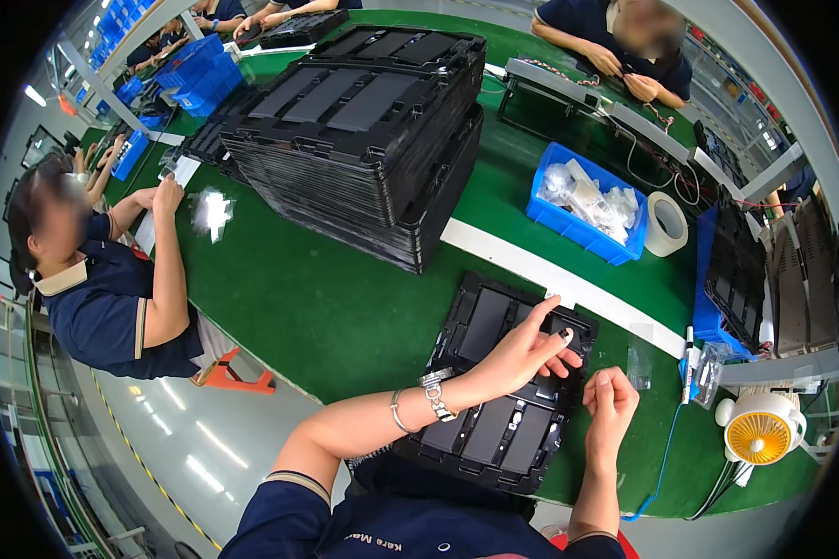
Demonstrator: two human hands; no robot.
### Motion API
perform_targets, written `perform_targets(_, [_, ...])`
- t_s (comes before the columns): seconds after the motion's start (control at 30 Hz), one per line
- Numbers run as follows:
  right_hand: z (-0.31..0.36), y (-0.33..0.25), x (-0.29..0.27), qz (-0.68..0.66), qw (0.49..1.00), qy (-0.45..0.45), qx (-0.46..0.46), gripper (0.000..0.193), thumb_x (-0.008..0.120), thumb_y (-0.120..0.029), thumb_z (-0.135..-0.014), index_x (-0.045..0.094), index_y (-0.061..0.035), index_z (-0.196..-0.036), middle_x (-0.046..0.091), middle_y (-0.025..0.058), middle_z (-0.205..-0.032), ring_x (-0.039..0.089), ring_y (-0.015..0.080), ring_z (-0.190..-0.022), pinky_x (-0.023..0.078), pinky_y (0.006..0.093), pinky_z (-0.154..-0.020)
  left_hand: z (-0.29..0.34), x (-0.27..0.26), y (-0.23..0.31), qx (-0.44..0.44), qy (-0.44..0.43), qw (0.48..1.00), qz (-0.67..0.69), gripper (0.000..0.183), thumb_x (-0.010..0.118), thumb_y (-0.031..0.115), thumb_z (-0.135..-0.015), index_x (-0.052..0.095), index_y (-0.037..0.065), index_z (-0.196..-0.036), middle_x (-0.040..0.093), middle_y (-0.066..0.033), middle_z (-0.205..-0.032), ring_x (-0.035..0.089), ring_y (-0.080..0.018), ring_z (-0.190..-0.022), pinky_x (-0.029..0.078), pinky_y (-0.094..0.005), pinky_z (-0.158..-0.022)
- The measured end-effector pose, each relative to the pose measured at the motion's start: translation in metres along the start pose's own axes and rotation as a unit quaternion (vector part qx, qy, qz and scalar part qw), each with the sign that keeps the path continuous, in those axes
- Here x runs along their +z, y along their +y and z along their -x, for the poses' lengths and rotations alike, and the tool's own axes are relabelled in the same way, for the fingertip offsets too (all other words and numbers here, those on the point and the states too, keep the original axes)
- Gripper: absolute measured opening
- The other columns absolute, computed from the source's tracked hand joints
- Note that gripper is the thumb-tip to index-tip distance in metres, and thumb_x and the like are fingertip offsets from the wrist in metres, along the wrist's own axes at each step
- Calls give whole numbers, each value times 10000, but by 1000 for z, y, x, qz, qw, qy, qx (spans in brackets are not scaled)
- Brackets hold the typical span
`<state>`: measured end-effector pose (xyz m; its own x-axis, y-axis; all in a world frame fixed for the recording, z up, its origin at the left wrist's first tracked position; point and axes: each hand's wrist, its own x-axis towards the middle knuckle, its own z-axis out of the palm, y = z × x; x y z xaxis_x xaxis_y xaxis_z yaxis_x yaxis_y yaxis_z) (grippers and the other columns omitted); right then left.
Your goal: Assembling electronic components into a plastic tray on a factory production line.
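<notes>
A black plastic tray point(480, 424) with rectangular compartments lies on the green table in front of me. Several small light-coloured parts show along its middle strips. Over its far right portion is my left hand point(522, 354), wearing a watch and a bangle. The index finger points outward, while the thumb and other fingers curl around a small dark piece point(566, 335) too small to name. Just right of the tray's edge, my right hand point(611, 401) has its fingers curled in a pinch. Whatever it may hold is hidden.
Tall stacked black trays point(345, 158) stand far left of centre. Beyond a white strip point(503, 256) sit a blue bin point(578, 224) of bagged parts and a tape roll point(667, 224). A marker point(688, 373) and yellow fan point(758, 438) are right. A co-worker point(112, 289) sits left.
</notes>
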<state>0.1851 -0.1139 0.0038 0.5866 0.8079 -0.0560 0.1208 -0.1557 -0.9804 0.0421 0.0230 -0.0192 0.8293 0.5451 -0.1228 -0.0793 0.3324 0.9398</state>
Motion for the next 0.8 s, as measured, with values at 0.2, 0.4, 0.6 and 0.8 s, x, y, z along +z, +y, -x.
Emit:
perform_targets(0.2, [0,1,0,-5,1000,0,4,248,552,-166,-966,588,-22,-767,555,0,-629,403,34,-533,262,210,-479,0,0,-1,4,4,1000,5,649,457,303,-1043,107,46,-1524,705,-147,-1006,679,-153,-806,511,-264,-684])
perform_targets(0.4, [0,2,-1,-6,1000,-2,-2,249,555,-169,-968,589,-22,-770,555,-1,-630,413,36,-537,265,210,-479,0,0,0,0,3,1000,1,648,447,321,-1046,108,52,-1528,705,-155,-1019,675,-144,-816,504,-258,-690])
perform_targets(0.6, [0,1,0,-6,1000,-2,2,255,553,-171,-971,590,-22,-768,555,-1,-629,426,39,-541,271,211,-480,0,0,-1,-3,1,1000,-4,645,435,335,-1051,104,61,-1531,705,-165,-1029,672,-138,-828,499,-252,-695])
perform_targets(0.8, [0,1,-1,0,1000,-1,-2,256,553,-170,-970,592,-20,-767,558,1,-628,423,39,-537,274,211,-479,0,0,-2,9,4,1000,5,664,472,309,-1036,108,32,-1518,704,-135,-998,678,-156,-793,514,-267,-680])
